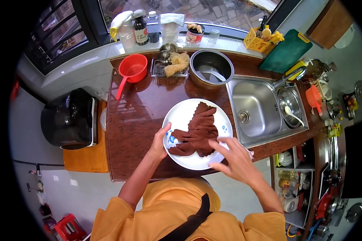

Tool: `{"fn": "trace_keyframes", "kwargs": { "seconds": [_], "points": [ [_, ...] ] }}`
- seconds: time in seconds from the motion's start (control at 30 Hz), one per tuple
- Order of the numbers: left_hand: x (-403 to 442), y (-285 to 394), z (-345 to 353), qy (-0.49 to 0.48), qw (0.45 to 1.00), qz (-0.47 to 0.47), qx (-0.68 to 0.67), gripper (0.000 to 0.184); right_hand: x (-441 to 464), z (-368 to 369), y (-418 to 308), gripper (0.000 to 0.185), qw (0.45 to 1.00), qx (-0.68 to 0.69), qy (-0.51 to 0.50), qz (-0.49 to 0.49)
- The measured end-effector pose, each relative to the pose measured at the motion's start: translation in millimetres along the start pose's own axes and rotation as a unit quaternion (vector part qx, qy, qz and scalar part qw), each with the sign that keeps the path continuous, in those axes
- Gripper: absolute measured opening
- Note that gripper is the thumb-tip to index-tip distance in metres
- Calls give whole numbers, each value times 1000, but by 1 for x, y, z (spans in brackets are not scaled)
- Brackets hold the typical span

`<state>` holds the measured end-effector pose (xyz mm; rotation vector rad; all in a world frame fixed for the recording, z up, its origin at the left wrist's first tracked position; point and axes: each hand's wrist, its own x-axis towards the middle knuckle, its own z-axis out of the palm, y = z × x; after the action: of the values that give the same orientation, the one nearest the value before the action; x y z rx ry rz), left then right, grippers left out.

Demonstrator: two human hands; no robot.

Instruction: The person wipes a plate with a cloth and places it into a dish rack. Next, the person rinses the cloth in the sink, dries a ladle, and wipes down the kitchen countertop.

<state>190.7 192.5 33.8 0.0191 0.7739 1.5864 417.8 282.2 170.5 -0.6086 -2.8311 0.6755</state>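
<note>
Clearly, right fingers [218, 148] spread over brown cloth [197, 130]; left fingers [165, 132] grip the plate's rim [173, 108].

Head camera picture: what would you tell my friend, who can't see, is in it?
A person's left hand holds a white plate with crumpled brown cloth on it, while the right hand hovers at its other side. Around it on the dark red counter are a red dipper, a pot and, to the right, a metal sink.
</note>
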Motion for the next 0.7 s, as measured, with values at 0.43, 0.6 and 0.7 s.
{"fn": "trace_keyframes", "kwargs": {
  "seconds": [0.43, 0.6, 0.7],
  "points": [
    [-12, 16, 18, -104, 973, 75, 193, 41, 72, 122, 6, 37, 954, 47, 134, -265],
    [-11, 14, 9, -97, 972, 43, 211, 42, 95, 84, 64, 31, 906, -203, 140, -345],
    [-14, 17, 9, -52, 978, 56, 193, 47, 77, 72, 85, 30, 920, -281, 149, -227]
  ]
}}
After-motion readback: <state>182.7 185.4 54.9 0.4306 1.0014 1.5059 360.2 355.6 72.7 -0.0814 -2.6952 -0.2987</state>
